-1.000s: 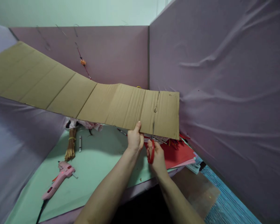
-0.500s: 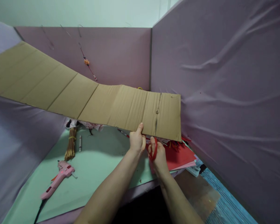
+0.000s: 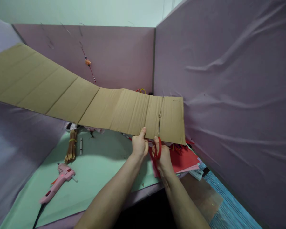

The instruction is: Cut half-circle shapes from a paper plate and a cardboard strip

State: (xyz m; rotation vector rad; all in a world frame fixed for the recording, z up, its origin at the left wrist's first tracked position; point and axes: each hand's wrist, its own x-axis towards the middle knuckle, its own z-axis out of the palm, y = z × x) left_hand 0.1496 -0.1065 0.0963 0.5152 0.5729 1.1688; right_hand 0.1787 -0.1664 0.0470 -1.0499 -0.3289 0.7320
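A long strip of brown corrugated cardboard (image 3: 90, 97) stretches from the upper left to the centre, held up above the table. My left hand (image 3: 139, 146) pinches its lower edge, thumb up on the near face. Just to the right, my right hand (image 3: 162, 155) grips red-handled scissors (image 3: 158, 147) whose blades run up into a vertical cut in the cardboard near its right end. The blade tips are hidden in the slit.
A green table top (image 3: 92, 171) lies below, with a pink glue gun (image 3: 57, 182) at left, a bundle of thin sticks (image 3: 71, 147) and a small marker (image 3: 81, 146). Red paper sheets (image 3: 184, 159) lie at right. Purple cloth walls (image 3: 228, 95) enclose the space.
The scissors have pushed further up into the cardboard and the slit has lengthened. Both hands and the strip rose slightly; the view shifted a little.
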